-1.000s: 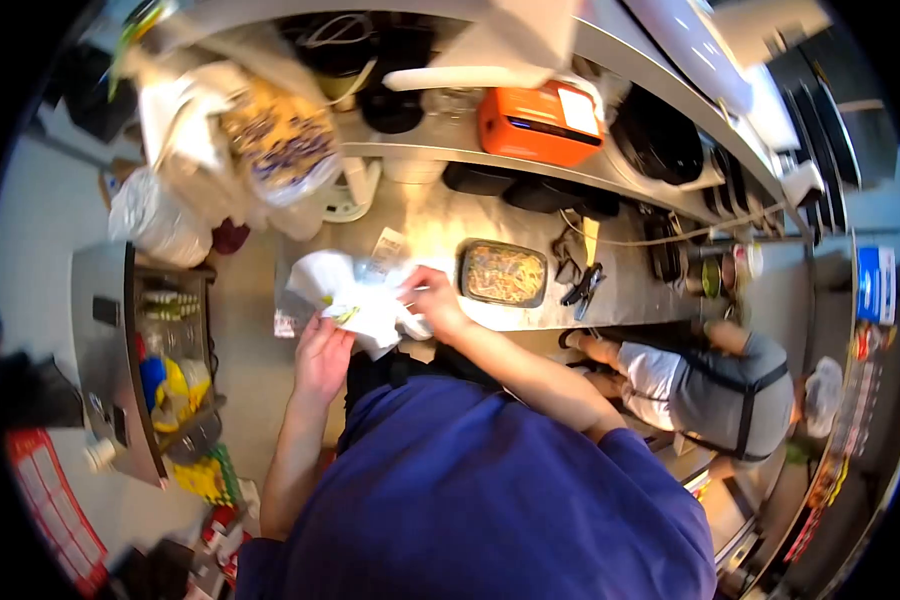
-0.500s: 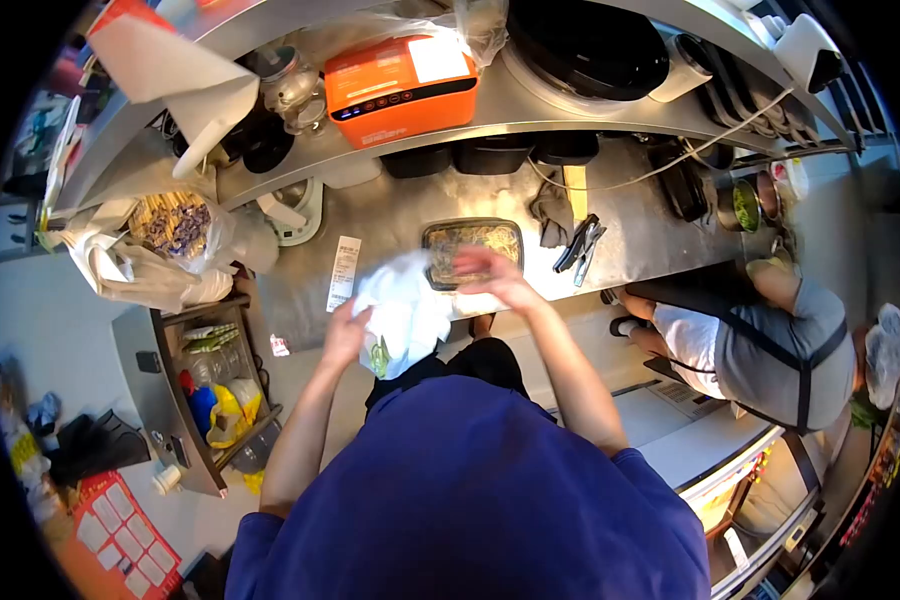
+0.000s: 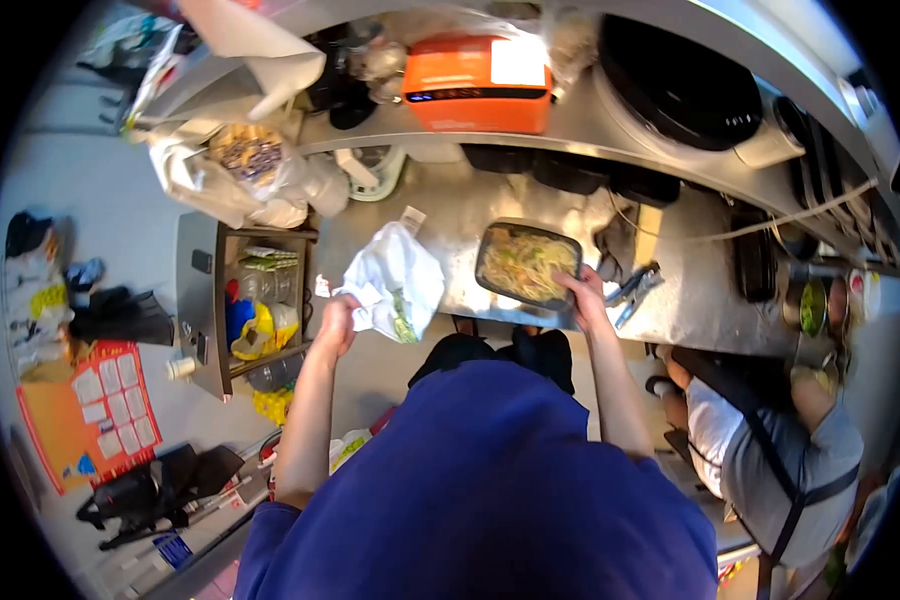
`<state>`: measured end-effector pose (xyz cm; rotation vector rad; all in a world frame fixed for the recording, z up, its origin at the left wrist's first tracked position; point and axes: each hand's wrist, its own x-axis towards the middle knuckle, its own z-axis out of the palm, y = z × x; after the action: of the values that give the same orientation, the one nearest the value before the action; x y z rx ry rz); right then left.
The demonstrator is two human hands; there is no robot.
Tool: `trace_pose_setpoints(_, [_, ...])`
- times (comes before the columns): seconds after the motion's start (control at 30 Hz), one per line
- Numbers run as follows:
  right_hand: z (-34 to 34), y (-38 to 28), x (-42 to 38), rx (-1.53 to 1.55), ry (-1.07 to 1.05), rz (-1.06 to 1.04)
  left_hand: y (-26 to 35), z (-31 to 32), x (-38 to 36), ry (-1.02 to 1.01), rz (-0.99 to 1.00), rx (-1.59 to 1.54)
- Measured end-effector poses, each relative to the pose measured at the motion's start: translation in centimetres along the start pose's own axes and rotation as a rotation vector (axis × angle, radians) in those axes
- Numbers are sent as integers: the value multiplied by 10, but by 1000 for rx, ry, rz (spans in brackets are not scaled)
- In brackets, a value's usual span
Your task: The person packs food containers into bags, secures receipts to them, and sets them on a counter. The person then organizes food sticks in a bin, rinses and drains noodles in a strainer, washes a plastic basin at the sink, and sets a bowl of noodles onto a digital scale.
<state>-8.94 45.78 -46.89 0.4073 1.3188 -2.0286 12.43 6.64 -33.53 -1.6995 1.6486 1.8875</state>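
Left hand [image 3: 334,322] grip clenched on white bag [image 3: 394,280]; right hand [image 3: 582,292] grasps noodle tray [image 3: 526,264], fingertips hidden.

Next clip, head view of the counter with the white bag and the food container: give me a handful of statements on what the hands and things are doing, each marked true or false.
1. The left hand grips the white plastic bag. True.
2. The right hand holds the food container at its near edge. True.
3. The food container is empty. False: it is filled with what looks like noodles.
4. The orange device lies on the counter beside the container. False: it sits on the shelf above.
5. A second person crouches low at the right. True.
6. The right hand holds the tongs. False: they lie on the counter next to it.
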Motion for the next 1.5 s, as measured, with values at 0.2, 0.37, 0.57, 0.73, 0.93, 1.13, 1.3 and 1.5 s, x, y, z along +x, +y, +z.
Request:
trace_pose_setpoints(0.2, [49,-111,-91,-93,-149,-170,11,46,-14,-390,-42,-249])
trace_pose_setpoints(0.37, [87,-112,-87,-586,-291,-272,19,121,-33,-723,213,-448])
trace_pose_setpoints(0.57, [75,-75,-70,-733,76,-648,-3,135,-28,-489,293,-533])
trace_pose_setpoints(0.73, [45,-3,13,-574,-150,-147,-11,118,-18,-587,217,-492])
trace_pose_setpoints(0.93, [70,-40,-37,-190,-69,-183,-6,120,-6,-349,379,-91])
trace_pose_setpoints(1.13, [142,-24,-66,-507,-291,-80,-34,171,33,-161,569,366])
trace_pose_setpoints(1.3, [141,-70,-60,-434,-99,-348,-68,152,105,-193,270,27])
trace_pose_setpoints(1.5, [133,-85,-56,-292,-21,-288,27,106,80,205,1041,780])
